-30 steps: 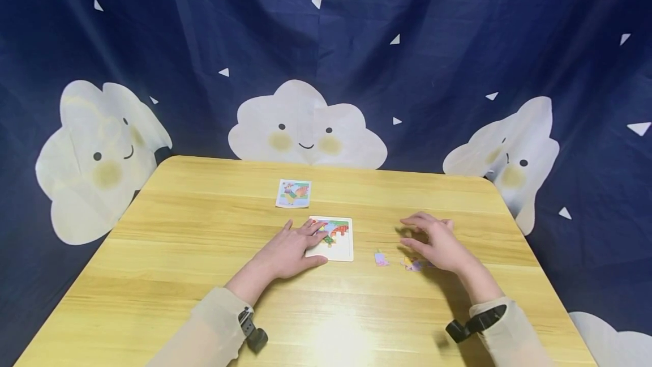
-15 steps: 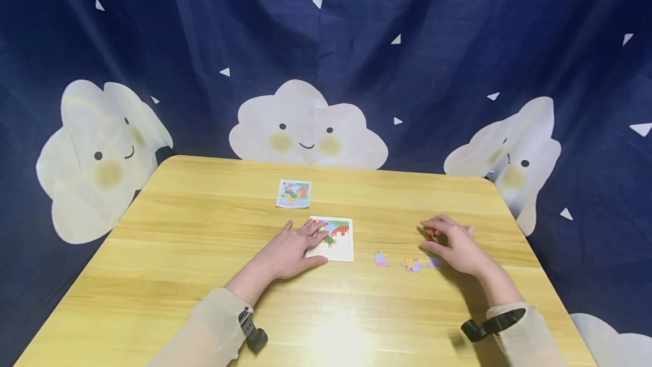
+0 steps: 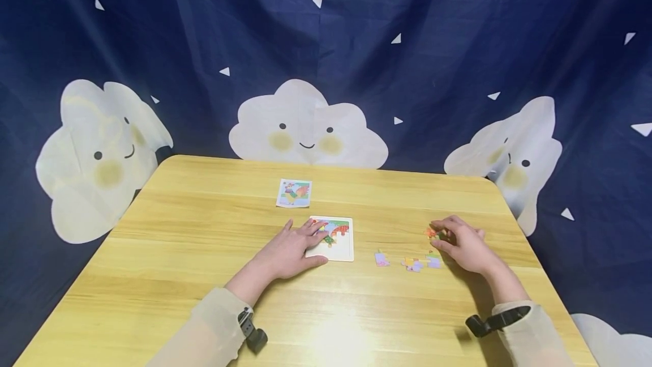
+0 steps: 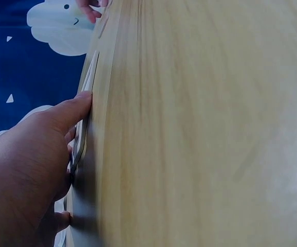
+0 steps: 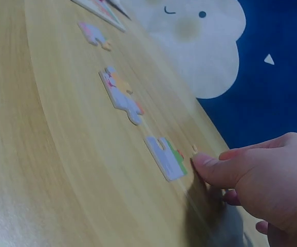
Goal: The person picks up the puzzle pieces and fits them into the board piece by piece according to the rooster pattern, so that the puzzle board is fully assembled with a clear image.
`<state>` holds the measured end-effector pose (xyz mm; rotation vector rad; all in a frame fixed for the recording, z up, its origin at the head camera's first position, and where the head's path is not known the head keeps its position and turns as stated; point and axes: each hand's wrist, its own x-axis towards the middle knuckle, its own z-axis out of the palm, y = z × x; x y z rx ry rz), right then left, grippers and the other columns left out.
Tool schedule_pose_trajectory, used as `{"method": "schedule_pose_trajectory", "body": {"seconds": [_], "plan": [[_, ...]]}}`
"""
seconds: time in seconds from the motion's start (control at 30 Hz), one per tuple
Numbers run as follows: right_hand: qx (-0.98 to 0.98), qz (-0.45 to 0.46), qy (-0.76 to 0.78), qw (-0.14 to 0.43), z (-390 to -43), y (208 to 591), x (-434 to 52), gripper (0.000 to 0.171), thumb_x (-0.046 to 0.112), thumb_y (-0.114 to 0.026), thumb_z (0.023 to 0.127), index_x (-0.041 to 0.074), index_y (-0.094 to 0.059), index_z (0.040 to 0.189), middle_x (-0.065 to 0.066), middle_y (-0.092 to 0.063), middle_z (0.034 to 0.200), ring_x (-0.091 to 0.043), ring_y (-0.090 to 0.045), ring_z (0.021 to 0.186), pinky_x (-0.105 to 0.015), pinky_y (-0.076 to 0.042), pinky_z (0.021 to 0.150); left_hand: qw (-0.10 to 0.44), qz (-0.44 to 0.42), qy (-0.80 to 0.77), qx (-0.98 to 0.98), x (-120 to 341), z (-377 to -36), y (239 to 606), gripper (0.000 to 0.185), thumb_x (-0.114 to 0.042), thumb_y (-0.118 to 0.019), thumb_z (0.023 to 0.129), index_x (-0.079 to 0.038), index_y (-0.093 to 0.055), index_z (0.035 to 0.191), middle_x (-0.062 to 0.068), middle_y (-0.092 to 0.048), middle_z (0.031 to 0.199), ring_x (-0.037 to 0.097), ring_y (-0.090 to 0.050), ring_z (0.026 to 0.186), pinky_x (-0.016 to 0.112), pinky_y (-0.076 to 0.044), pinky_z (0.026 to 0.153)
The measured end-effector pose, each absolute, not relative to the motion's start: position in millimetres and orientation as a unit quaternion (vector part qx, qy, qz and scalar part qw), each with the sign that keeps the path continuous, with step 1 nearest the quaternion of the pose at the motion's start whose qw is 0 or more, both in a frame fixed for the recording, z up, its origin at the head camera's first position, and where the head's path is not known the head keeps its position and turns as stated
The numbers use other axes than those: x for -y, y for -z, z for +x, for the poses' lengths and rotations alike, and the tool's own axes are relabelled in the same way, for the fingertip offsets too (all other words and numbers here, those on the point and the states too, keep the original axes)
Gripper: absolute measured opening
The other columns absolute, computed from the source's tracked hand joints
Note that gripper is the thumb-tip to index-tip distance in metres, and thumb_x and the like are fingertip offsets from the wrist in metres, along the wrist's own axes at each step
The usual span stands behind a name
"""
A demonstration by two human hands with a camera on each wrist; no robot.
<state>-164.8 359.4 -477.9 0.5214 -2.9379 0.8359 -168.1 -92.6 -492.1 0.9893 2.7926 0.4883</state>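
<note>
1. The left hand (image 3: 287,252) lies flat, fingers straight, on the white square puzzle board (image 3: 337,240).
2. The right hand (image 3: 464,245) pinches a small orange puzzle piece (image 3: 430,233) with curled fingers, low over the yellow wooden worktop (image 3: 204,276).
3. Three loose pale purple puzzle pieces (image 3: 414,265) lie between board and right hand.
4. A small colourful picture card (image 3: 294,193) lies behind the board.
</note>
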Motion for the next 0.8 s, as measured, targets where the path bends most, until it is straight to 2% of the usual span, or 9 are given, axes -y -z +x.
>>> {"method": "schedule_pose_trajectory", "body": {"seconds": [0.27,0.4,0.63,0.8], "plan": [[0.947,0.147,-0.283,0.023,-168.2,484.9,-358.7,0.031,0.008,-0.079,0.096,0.003,-0.072,0.125,-0.003,-0.064,0.103,-0.022,-0.053,0.087,-0.052,-0.018,0.079,0.07,0.328,-0.157,-0.929,93.4,-167.7,492.6,0.073,-0.062,-0.056,0.104,-0.016,-0.05,0.159,0.001,-0.033,0.17,0.027,-0.027,0.157,0.068,-0.017,0.122],[0.946,0.137,-0.292,0.023,-168.5,486.9,-358.4,0.029,0.004,-0.079,0.095,0.002,-0.072,0.123,-0.004,-0.062,0.103,-0.022,-0.052,0.085,-0.053,-0.017,0.079,0.067,0.329,-0.155,-0.929,93.1,-167.9,493.2,0.073,-0.063,-0.056,0.103,-0.015,-0.051,0.159,0.002,-0.034,0.169,0.027,-0.028,0.157,0.069,-0.019,0.122],[0.945,0.143,-0.291,0.039,-164.4,487.2,-357.5,0.025,0.008,-0.08,0.095,0.006,-0.074,0.119,-0.007,-0.065,0.107,-0.024,-0.053,0.087,-0.056,-0.018,0.081,0.064,0.331,-0.155,-0.929,93.0,-168.1,493.9,0.073,-0.063,-0.056,0.103,-0.016,-0.051,0.159,0.002,-0.034,0.169,0.028,-0.028,0.157,0.069,-0.019,0.122],[0.948,0.154,-0.269,0.07,-158.9,488.8,-354.9,0.023,0.01,-0.08,0.096,0.008,-0.076,0.119,-0.004,-0.067,0.106,-0.021,-0.054,0.084,-0.05,-0.018,0.078,0.064,0.33,-0.154,-0.929,93.0,-167.7,494.3,0.074,-0.063,-0.055,0.104,-0.016,-0.05,0.16,0.002,-0.034,0.169,0.027,-0.028,0.157,0.069,-0.018,0.122]]}}
